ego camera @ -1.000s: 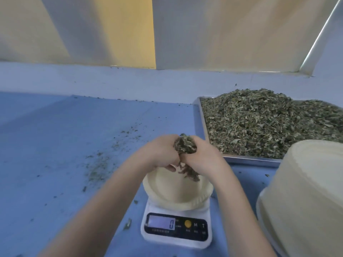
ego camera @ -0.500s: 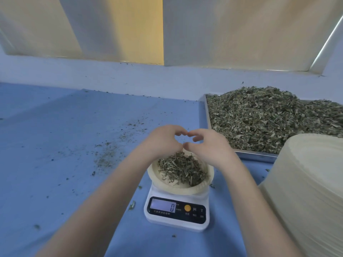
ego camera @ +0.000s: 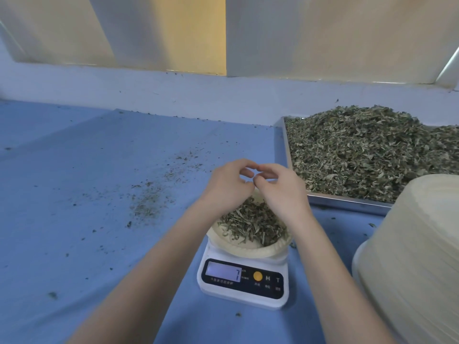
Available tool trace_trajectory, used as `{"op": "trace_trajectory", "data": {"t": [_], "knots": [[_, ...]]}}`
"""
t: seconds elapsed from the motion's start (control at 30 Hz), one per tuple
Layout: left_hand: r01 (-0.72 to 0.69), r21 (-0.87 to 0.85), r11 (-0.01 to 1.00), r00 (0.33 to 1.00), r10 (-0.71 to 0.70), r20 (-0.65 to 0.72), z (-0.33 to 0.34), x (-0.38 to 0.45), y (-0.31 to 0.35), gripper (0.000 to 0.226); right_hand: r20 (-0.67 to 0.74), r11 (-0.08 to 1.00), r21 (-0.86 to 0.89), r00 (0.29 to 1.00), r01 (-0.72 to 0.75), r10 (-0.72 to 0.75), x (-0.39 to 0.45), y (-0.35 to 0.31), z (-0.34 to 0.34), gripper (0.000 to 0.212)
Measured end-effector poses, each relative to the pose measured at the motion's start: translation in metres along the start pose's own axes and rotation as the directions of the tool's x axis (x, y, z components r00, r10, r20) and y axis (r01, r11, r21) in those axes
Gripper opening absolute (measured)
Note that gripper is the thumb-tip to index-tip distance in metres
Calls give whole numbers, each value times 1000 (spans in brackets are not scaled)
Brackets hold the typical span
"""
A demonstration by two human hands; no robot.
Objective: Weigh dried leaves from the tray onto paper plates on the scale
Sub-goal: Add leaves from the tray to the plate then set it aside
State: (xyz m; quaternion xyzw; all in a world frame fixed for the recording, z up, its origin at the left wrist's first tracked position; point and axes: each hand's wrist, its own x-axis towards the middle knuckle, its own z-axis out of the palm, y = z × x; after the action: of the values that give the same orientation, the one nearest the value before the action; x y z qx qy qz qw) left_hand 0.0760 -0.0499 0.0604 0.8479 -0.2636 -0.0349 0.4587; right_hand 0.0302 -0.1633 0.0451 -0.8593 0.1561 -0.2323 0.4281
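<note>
Head view, two hands (ego camera: 253, 187), one scale (ego camera: 244, 281)

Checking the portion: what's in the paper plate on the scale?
The paper plate holds a loose heap of dried leaves. Its far rim and part of the heap are covered by both hands.

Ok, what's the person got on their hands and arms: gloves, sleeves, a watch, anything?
Nothing that shows. The left hand and right hand are bare, with no gloves, and no rings visible. Both forearms are uncovered down to the frame's bottom edge: no sleeves, watch or wristband in view.
</note>
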Motion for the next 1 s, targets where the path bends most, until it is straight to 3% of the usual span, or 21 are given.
{"op": "trace_trajectory", "data": {"t": [0.47,0.6,0.67,0.83,1.0], "knots": [[-28,-9,1000,999,28,23,1,9,-2,27,10,999,-40,1000,1,0,0,5,-10,27],[-40,157,987,999,42,-10,-1,5,-11,32,-32,996,-65,998,-65,63,-14,20,-16,43],[32,193,981,999,-26,-34,-6,-2,-24,38,3,990,-17,990,-143,143,-24,27,-14,53],[302,6,953,953,-302,32,-7,-26,-44,54,110,963,80,963,-257,248,-36,33,-2,58],[333,-177,926,941,-339,-9,-4,-32,-41,50,78,966,82,968,-245,239,-35,23,4,60]]}}
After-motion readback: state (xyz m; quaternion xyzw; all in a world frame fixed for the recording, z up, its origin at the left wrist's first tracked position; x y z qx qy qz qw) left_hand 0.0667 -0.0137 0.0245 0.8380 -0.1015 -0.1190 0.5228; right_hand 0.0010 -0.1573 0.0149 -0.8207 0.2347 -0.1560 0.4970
